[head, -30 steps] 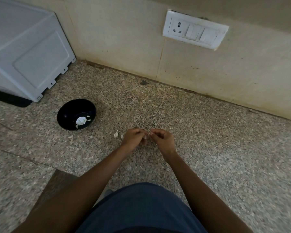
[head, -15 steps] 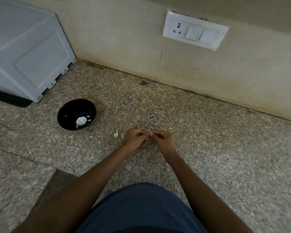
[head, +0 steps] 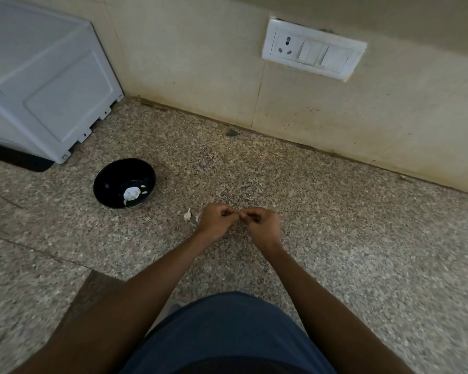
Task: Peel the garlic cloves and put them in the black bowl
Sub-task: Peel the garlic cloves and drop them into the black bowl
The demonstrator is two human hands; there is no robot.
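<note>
My left hand (head: 217,220) and my right hand (head: 262,224) meet fingertip to fingertip over the speckled granite counter. Both have curled fingers and pinch a small garlic clove (head: 239,212) between them; only a pale sliver of it shows. The black bowl (head: 111,176) sits to the left, a hand's width from my left hand. Inside it lie a white garlic piece (head: 131,193) and a few small pale cloves. A loose garlic clove (head: 187,215) rests on the counter just left of my left hand, with a thin scrap of peel beside it.
A white appliance (head: 43,79) stands at the back left, close behind the bowl. The tiled wall carries a white switch and socket plate (head: 312,53). The counter's front edge and a dark gap (head: 92,290) lie at the lower left.
Both hands stay together at the same spot over the counter. The fingers shift slightly on the clove. The bowl and the loose clove have not moved.
</note>
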